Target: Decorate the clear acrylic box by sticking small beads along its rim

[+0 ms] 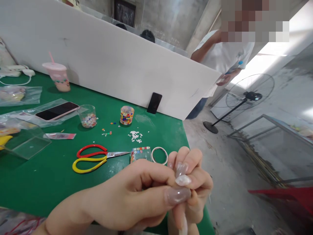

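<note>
My left hand (137, 199) and my right hand (193, 182) meet above the table's front edge. Both are closed, thumbs and fingertips pinched against each other; whatever lies between them is hidden. Just behind my left hand, partly covered by it, is a clear box (143, 152) with small coloured pieces along its rim. Beside that box lies a narrow roll of tape (159, 156). Scissors (97, 157) with one red and one yellow handle point their blades at the box. Farther back are scattered white pieces (135, 136) and a round container (126, 116) covered in coloured tiles.
A clear cup of small pieces (88, 118), a pink-edged phone (58, 111), a clear plastic stand (28, 142) and a pink drink cup (58, 76) stand left on the green table (56, 182). A black phone (154, 102) leans on the white partition (110, 70). A person (226, 55) stands beyond.
</note>
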The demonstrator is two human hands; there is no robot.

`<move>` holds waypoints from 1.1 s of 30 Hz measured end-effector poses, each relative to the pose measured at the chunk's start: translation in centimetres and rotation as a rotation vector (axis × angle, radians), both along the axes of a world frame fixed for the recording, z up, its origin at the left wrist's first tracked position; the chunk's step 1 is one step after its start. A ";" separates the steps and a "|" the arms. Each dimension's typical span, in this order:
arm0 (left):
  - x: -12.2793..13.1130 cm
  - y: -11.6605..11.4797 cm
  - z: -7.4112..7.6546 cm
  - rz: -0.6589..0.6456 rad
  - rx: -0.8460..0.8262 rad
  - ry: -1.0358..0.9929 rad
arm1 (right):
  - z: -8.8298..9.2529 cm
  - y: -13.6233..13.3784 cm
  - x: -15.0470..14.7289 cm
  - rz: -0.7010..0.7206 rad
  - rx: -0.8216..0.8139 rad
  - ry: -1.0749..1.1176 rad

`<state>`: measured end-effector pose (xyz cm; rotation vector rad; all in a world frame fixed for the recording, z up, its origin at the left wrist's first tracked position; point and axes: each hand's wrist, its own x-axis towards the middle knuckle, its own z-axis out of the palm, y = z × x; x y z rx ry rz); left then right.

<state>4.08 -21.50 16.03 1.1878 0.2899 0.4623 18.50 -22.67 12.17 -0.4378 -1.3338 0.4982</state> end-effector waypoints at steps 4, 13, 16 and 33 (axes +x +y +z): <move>0.0 0.0 -0.1 0.005 -0.052 -0.012 | 0.0 -0.1 0.0 0.007 -0.020 0.021; 0.3 -0.5 -0.3 0.114 -0.036 -0.007 | 0.4 0.2 0.1 -0.027 0.018 -0.037; 0.3 -0.6 -0.5 0.094 -0.024 -0.002 | 0.1 0.0 0.1 -0.028 0.001 -0.030; 0.1 -0.2 0.4 -0.036 -0.116 -0.165 | -0.3 0.0 0.7 0.023 0.011 0.005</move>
